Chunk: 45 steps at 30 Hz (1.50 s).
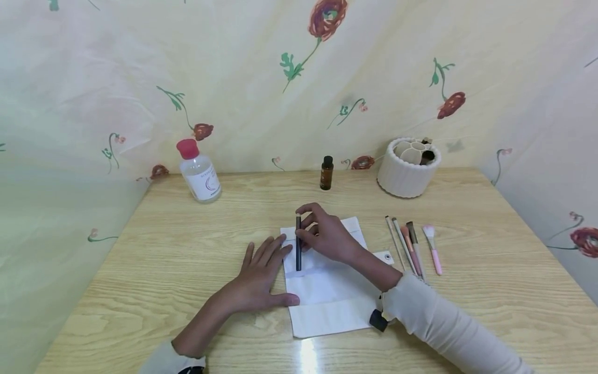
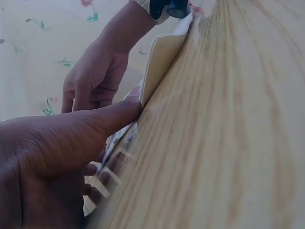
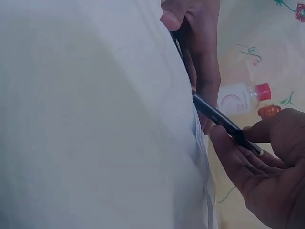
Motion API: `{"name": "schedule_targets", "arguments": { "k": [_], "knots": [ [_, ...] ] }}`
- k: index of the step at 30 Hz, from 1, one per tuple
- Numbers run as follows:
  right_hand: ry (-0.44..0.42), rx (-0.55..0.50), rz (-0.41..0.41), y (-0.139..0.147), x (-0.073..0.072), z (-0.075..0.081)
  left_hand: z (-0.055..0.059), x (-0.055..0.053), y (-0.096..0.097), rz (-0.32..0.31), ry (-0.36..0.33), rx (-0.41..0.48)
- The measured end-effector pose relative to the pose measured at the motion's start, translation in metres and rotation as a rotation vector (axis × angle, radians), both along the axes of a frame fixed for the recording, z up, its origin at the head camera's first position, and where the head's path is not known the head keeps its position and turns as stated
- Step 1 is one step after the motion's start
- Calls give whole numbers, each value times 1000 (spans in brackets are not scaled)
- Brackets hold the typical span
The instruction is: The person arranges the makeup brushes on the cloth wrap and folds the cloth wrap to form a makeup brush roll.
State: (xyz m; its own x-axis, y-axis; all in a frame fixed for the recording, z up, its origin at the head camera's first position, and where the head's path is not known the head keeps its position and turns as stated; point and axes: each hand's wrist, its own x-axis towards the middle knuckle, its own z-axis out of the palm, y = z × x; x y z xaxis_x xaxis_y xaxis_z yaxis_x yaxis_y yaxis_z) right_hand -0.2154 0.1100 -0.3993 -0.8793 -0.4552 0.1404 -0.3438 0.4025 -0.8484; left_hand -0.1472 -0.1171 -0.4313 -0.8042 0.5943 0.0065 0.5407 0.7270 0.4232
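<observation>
A white cloth roll-up case lies opened out on the table, with a folded band along its near edge and a snap tab at its right. My right hand pinches a slim black pencil between thumb and fingers over the case's left part. In the right wrist view the pencil shows a pale end by the fingers, and its other end meets the cloth. Spread fingers of my left hand rest along the case's left edge, the thumb touching the folded band.
Several makeup brushes lie right of the case. Along the back stand a clear bottle with a red cap, a small brown bottle and a white ribbed holder containing dark items. A floral curtain hangs behind the table.
</observation>
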Motion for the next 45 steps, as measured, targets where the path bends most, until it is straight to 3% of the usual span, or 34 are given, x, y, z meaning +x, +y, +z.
{"name": "schedule_targets", "arguments": {
  "k": [7,11,16,28,32,39,42,45],
  "knots": [
    [-89,103,78,-1,5,-1,2,1,0,-6,15,-1],
    [-96,198,124,0,7,0,2,1,0,-7,16,1],
    [-90,239,195,3,12,1,2,0,1,-10,24,8],
    [95,316,285,15,21,3,0,1,1,-14,46,20],
    [148,370,174,32,23,17,0,2,1,-16,39,27],
    [236,633,-231,103,6,35,3,2,2,-11,6,8],
    [255,757,-310,134,0,38,3,2,2,-11,8,6],
    [193,811,-334,156,-3,39,2,2,2,-14,10,12]
  ]
}}
